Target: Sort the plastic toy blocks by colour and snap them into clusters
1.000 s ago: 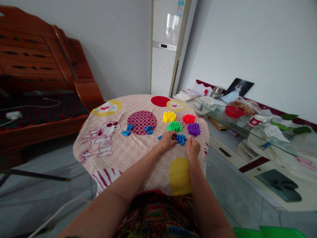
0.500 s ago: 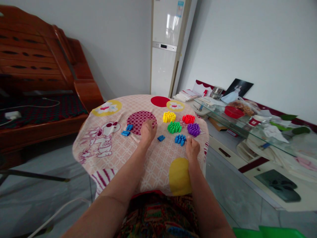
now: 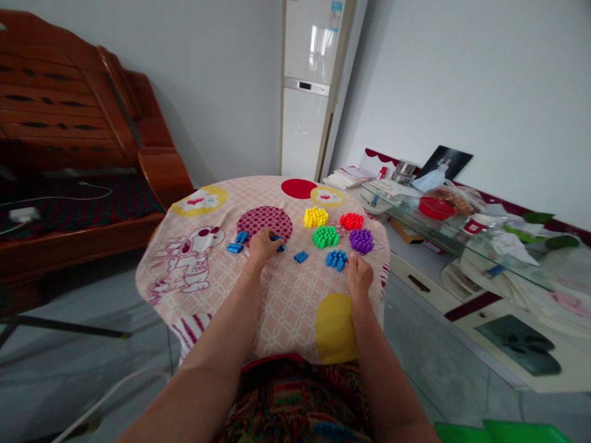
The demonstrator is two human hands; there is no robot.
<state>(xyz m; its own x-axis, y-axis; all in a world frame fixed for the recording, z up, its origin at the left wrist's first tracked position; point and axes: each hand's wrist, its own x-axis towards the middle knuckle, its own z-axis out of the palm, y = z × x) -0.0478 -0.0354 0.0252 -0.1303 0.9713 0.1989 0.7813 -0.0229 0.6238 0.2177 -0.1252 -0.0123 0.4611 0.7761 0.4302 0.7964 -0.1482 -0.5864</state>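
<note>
My left hand [image 3: 262,245] lies on the patterned tablecloth [image 3: 221,277] at the edge of a dark red checked circle, fingers curled over a few loose blue pegs [image 3: 277,240]. More blue pegs [image 3: 238,242] lie just to its left, and a single one [image 3: 300,256] to its right. My right hand [image 3: 359,275] rests with fingers closed against the right edge of a blue peg cluster [image 3: 336,259]. Behind it stand the green [image 3: 325,236], yellow [image 3: 316,216], red [image 3: 351,221] and purple [image 3: 361,240] peg clusters.
A wooden bench [image 3: 69,160] stands at the left and a tall white air conditioner [image 3: 311,86] behind the table. At the right a low glass shelf [image 3: 462,234] is cluttered with papers, a red bowl [image 3: 436,208] and a photo.
My left hand left the blue cluster, swung left to the checked circle, then drew back slightly and closed over the loose blue pegs. The right hand stayed put.
</note>
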